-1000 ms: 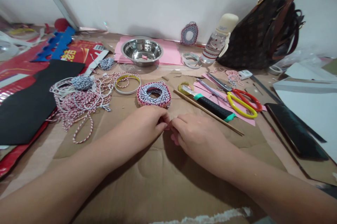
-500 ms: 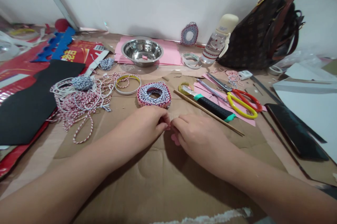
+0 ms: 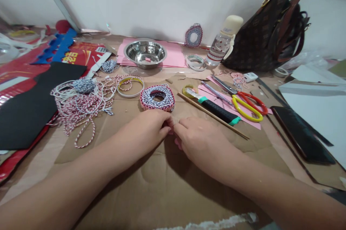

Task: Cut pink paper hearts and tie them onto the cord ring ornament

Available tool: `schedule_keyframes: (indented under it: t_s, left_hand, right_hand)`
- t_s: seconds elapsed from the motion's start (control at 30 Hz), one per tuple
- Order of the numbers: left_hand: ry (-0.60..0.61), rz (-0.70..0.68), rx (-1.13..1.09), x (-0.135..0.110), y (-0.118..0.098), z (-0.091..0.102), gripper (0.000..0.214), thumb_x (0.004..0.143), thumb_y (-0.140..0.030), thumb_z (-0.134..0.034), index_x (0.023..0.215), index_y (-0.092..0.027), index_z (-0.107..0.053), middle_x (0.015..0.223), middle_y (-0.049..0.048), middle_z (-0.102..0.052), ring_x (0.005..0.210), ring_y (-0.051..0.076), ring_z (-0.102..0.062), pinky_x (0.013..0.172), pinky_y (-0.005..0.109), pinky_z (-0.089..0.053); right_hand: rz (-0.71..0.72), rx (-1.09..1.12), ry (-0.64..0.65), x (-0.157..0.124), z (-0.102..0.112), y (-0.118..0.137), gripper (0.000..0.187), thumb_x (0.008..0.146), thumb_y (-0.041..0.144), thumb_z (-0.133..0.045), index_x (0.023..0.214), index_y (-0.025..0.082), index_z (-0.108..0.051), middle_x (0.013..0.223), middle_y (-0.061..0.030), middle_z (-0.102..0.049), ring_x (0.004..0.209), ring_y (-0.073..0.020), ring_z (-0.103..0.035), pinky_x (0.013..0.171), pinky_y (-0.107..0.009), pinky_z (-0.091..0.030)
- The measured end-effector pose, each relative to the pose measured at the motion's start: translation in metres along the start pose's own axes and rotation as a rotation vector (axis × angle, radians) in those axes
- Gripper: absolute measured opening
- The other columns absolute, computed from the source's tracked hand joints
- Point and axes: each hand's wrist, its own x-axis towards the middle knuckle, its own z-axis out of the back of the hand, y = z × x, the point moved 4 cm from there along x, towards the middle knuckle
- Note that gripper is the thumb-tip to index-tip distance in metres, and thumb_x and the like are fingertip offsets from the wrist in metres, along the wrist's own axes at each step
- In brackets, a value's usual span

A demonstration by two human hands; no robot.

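Note:
My left hand (image 3: pixel 151 127) and my right hand (image 3: pixel 201 138) meet over the cardboard sheet (image 3: pixel 151 194), fingertips pinched close together. Between them shows a small piece of pink paper (image 3: pixel 177 143) with a rounded edge, mostly covered by my right fingers. A bit of pink also peeks out at my left thumb. Just beyond my left hand lies a ring of coiled blue-and-white cord (image 3: pixel 157 97) with a pink outer edge. A wooden stick (image 3: pixel 213 116) and a black-and-green utility knife (image 3: pixel 218 109) rest past my right hand.
Tangled red-and-white cord (image 3: pixel 78 106) is heaped at left beside black sheet material (image 3: pixel 29 104). A steel bowl (image 3: pixel 145 65) stands on pink paper (image 3: pixel 177 55) at the back. Scissors (image 3: pixel 247 109), a phone (image 3: pixel 302 134), a bottle (image 3: pixel 220 48) and a handbag (image 3: pixel 251 39) are at right.
Both hands stay pinched together in nearly the same spot, with only slight finger movement. The whole view has shifted very slightly; the surrounding things have not moved.

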Motion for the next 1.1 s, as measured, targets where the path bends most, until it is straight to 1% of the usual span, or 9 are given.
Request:
schedule_keyframes:
  t_s: [0.23,0.4,0.47,0.57,0.63,0.7,0.77,0.9,1.1]
  left_hand:
    - [0.002,0.003,0.015,0.001,-0.002,0.0,0.016,0.083,-0.02,-0.054,0.081,-0.021,-0.071,0.084,0.0041,-0.076,0.078,0.023,-0.067,0.064,0.03,-0.041]
    - [-0.026,0.023,-0.05,-0.002,-0.002,0.004,0.013,0.084,-0.022,-0.057,0.079,-0.021,-0.069,0.08,0.0023,-0.075,0.075,0.021,-0.066,0.062,0.029,-0.04]
    - [-0.055,0.038,-0.139,-0.004,-0.003,0.009,0.012,0.085,-0.023,-0.057,0.08,-0.021,-0.068,0.08,0.001,-0.075,0.073,0.019,-0.066,0.061,0.028,-0.041]
    - [-0.116,0.048,-0.332,-0.004,-0.006,0.018,0.01,0.085,-0.021,-0.058,0.083,-0.021,-0.068,0.081,-0.0006,-0.075,0.073,0.017,-0.067,0.064,0.027,-0.045]
    - [-0.154,0.068,-0.467,-0.004,-0.007,0.021,0.009,0.085,-0.022,-0.061,0.087,-0.02,-0.07,0.085,0.0001,-0.076,0.077,0.017,-0.068,0.069,0.027,-0.049]
    - [-0.178,0.099,-0.583,-0.004,-0.006,0.021,0.013,0.085,-0.027,-0.065,0.093,-0.021,-0.072,0.091,0.0019,-0.077,0.083,0.018,-0.069,0.074,0.029,-0.051]
    - [-0.189,0.124,-0.676,-0.004,-0.003,0.02,0.017,0.084,-0.033,-0.069,0.096,-0.022,-0.073,0.095,0.0026,-0.077,0.086,0.019,-0.07,0.076,0.03,-0.052]
    - [-0.183,0.156,-0.819,-0.003,0.002,0.016,0.016,0.081,-0.036,-0.073,0.088,-0.022,-0.073,0.086,0.0015,-0.076,0.078,0.017,-0.069,0.073,0.03,-0.053]
    - [-0.176,0.175,-0.969,-0.002,-0.003,0.014,0.018,0.076,-0.035,-0.077,0.084,-0.019,-0.071,0.082,0.0016,-0.075,0.076,0.016,-0.07,0.077,0.031,-0.056]
  right_hand:
    - [-0.067,-0.02,0.02,0.002,0.002,0.002,0.008,0.084,0.007,-0.061,0.086,0.013,-0.066,0.073,-0.006,-0.067,0.061,-0.0205,-0.058,0.056,-0.033,-0.029]
    - [-0.096,0.118,0.003,-0.002,0.008,-0.006,0.013,0.086,0.008,-0.058,0.086,0.016,-0.067,0.075,-0.0028,-0.066,0.066,-0.0178,-0.056,0.061,-0.032,-0.032]
    - [-0.12,0.18,-0.048,-0.003,0.014,-0.012,0.015,0.09,0.01,-0.057,0.083,0.017,-0.068,0.075,-0.0023,-0.065,0.069,-0.0168,-0.056,0.064,-0.031,-0.035]
    - [-0.147,0.242,-0.241,-0.004,0.028,-0.022,0.015,0.093,0.018,-0.061,0.08,0.017,-0.067,0.079,-0.0031,-0.065,0.077,-0.0166,-0.058,0.071,-0.029,-0.04]
    - [-0.138,0.283,-0.361,-0.006,0.035,-0.026,0.015,0.094,0.022,-0.063,0.081,0.019,-0.066,0.077,-0.0015,-0.065,0.076,-0.0156,-0.058,0.073,-0.028,-0.041]
    - [-0.13,0.315,-0.423,-0.008,0.038,-0.03,0.012,0.095,0.024,-0.064,0.084,0.02,-0.067,0.075,0.0002,-0.067,0.073,-0.0144,-0.058,0.072,-0.027,-0.042]
    - [-0.123,0.327,-0.46,-0.01,0.04,-0.031,0.008,0.094,0.022,-0.065,0.087,0.02,-0.068,0.078,0.0005,-0.069,0.074,-0.0137,-0.059,0.072,-0.026,-0.042]
    - [-0.104,0.319,-0.525,-0.012,0.045,-0.03,0.006,0.093,0.015,-0.065,0.093,0.017,-0.071,0.084,-0.0004,-0.072,0.079,-0.0126,-0.062,0.076,-0.024,-0.045]
    - [-0.11,0.235,-0.514,-0.014,0.043,-0.03,0.013,0.096,0.019,-0.061,0.096,0.018,-0.074,0.086,-0.003,-0.071,0.081,-0.0152,-0.062,0.077,-0.027,-0.047]
